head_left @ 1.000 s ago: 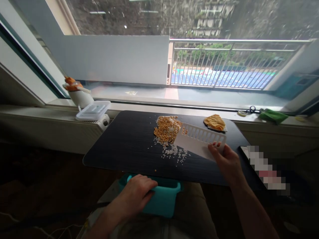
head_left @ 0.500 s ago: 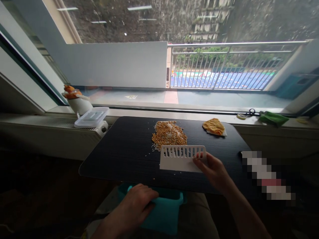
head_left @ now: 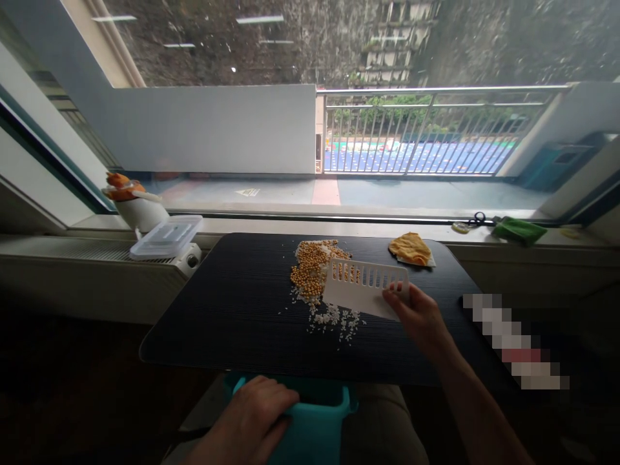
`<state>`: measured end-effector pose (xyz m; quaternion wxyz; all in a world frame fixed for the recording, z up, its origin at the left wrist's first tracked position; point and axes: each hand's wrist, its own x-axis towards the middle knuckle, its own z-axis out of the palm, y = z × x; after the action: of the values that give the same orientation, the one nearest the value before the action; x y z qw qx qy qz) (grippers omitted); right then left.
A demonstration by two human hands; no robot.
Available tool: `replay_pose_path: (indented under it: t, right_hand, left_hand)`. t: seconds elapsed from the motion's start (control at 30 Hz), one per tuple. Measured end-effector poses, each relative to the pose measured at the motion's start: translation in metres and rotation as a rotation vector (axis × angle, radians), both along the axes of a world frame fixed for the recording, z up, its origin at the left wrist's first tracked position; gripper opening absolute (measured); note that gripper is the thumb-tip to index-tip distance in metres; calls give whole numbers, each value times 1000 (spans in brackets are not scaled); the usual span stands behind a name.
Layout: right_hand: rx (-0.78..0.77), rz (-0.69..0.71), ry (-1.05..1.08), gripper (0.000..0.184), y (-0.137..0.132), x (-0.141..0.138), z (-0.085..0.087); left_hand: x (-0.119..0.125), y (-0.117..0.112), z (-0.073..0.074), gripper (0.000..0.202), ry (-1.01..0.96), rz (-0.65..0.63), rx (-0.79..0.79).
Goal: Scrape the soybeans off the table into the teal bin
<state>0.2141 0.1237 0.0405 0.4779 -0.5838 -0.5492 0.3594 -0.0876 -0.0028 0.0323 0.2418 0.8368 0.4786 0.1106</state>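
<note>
My right hand [head_left: 420, 316] grips the right end of a white slotted plastic scraper [head_left: 361, 290] standing on the dark table [head_left: 232, 316]. The scraper leans against the right side of a pile of yellow beans [head_left: 312, 263]. White rice grains [head_left: 333, 318] lie scattered just in front of the scraper. My left hand [head_left: 254, 420] rests with curled fingers on the rim of a teal plastic container [head_left: 324, 426] held below the table's near edge, on my lap.
An orange cloth [head_left: 411, 248] lies at the table's back right. A clear plastic lid [head_left: 166, 228] and a white cup with orange items [head_left: 132, 200] sit on the sill at left. Scissors [head_left: 477, 218] and a green cloth [head_left: 519, 229] lie on the sill at right.
The scraper moved from in front of the bean pile up to the pile's right side, tilting. Rice grains it covered now show in front of it. My left hand stayed on the container.
</note>
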Motion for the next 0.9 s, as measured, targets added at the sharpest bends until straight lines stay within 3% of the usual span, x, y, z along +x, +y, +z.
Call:
replay_pose_path:
  t: [0.13, 0.33, 0.6, 0.77, 0.9]
  right_hand:
    - [-53, 26, 46, 32, 13, -4, -7]
    - [-140, 69, 145, 35, 16, -4, -18]
    - [-184, -16, 251, 42, 29, -8, -22]
    - [-262, 100, 299, 39, 29, -8, -20]
    - [-290, 70, 343, 40, 22, -6, -12]
  left_hand:
    - [0, 0, -1, 27, -10, -11, 33]
    - [3, 4, -3, 26, 13, -27, -43]
    - [10, 10, -3, 26, 33, -43, -80]
    - [11, 9, -4, 25, 45, -43, -122]
    - [9, 8, -5, 28, 13, -51, -115]
